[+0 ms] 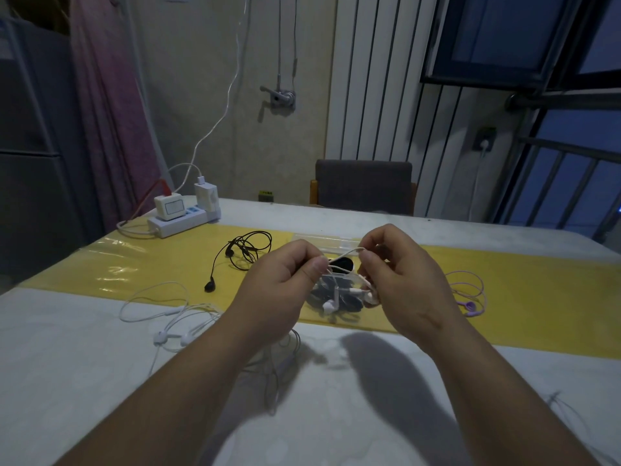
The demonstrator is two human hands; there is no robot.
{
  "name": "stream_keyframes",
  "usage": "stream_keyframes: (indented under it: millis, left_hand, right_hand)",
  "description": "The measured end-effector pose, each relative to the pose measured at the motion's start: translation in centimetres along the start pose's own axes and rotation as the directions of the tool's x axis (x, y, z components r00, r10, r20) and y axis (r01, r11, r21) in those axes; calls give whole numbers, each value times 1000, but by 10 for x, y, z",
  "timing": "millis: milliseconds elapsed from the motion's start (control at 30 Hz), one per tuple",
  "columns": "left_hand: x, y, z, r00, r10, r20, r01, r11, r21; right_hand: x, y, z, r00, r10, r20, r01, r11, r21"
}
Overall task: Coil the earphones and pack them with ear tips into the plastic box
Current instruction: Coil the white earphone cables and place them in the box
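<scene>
My left hand (285, 280) and my right hand (400, 274) are raised side by side above the table, each pinching the thin cord of a white earphone set (339, 294). The cord runs between my fingertips and its earbuds dangle below, between the hands. Under them lies a clear bag with dark contents (336, 297) on the yellow strip. A clear plastic box (322, 242) sits just beyond my hands, mostly hidden by them.
Black earphones (242, 253) lie on the yellow strip (151, 264) at left, white earphones (174, 317) nearer on the left, purple earphones (470, 294) at right. More cord (279, 368) trails under my left wrist. A power strip with chargers (184, 213) stands far left; a chair (364, 186) stands behind the table.
</scene>
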State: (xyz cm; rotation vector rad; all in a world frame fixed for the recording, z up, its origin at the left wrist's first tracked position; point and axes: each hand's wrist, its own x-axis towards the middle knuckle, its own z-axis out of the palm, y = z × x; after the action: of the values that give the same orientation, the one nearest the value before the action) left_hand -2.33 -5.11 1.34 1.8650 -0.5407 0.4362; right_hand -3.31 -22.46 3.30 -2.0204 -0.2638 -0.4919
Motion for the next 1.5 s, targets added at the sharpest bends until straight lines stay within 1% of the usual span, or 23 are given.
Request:
stream_keyframes:
  millis: [67, 133, 200, 267, 433, 500, 567, 633, 767, 900, 967, 1033, 1067, 1100, 1167, 1200, 1300, 1400, 1500]
  left_hand:
    - [0, 1, 0, 1000, 3, 6, -3, 1000, -1]
    - [-1, 2, 1, 1000, 2, 11, -2, 1000, -5]
    - [-1, 2, 1, 1000, 0, 22, 0, 1000, -7]
    - [-1, 2, 1, 1000, 3, 28, -3, 1000, -5]
    - [-1, 2, 0, 1000, 7, 8, -7, 1000, -11]
    - [-1, 1, 0, 1000, 6, 5, -6, 1000, -10]
    - [-1, 1, 0, 1000, 11, 9, -11, 1000, -14]
    - [-1, 0, 0, 1000, 19, 15, -18, 1000, -15]
    - [0, -1, 1, 1000, 17, 21, -17, 999, -28]
    - [0, -2, 1, 999, 24, 22, -24, 1000, -20]
    - [0, -1, 0, 1000, 19, 13, -19, 999, -28]
    - [0, -1, 0, 1000, 20, -2, -20, 999, -34]
    - [0, -1, 0, 1000, 22, -9, -22, 999, -28]
    - [0, -2, 0, 1000, 25, -14, -25, 1000, -14]
    - [1, -2, 0, 999, 31, -14, -31, 999, 13]
    - [1, -2, 0, 999, 32, -12, -31, 999, 18]
    - [1, -2, -1, 999, 34, -12, -34, 999, 26]
    - [1, -3, 0, 999, 35, -10, -35, 999, 26]
    - [1, -3, 0, 1000, 20, -17, -19, 999, 43]
  right_hand:
    - [0, 1, 1, 1000, -8, 8, 8, 1000, -10]
    - [1, 2, 1, 999, -19, -26, 18, 999, -36]
    - [2, 4, 0, 995, -56, -88, 47, 993, -109]
    - [4, 4, -2, 988, -96, -121, 74, 981, -178]
    - [6, 8, -4, 990, -31, -135, 14, 991, -130]
    - [6, 9, -3, 989, -3, -145, -8, 997, -79]
    - [4, 6, -2, 993, 52, -111, -45, 997, 61]
    - [3, 2, 1, 993, 110, -41, -100, 976, 191]
    - [2, -2, 3, 991, 129, 48, -134, 981, 137]
    - [0, -8, 1, 969, 166, 183, -203, 957, 207]
    - [-1, -10, -1, 968, 155, 196, -195, 958, 208]
    - [0, -8, -1, 977, 116, 178, -153, 965, 213]
    - [0, -8, 0, 980, 119, 160, -157, 954, 256]
    - [1, -7, 1, 979, 146, 144, -188, 922, 338]
    - [2, -8, 0, 964, 222, 148, -266, 828, 494]
    - [2, -9, -1, 954, 249, 165, -299, 799, 521]
    - [3, -7, -4, 926, 299, 232, -377, 776, 506]
    - [3, -8, -5, 909, 338, 244, -417, 748, 516]
    - [3, -10, -5, 889, 364, 279, -459, 694, 554]
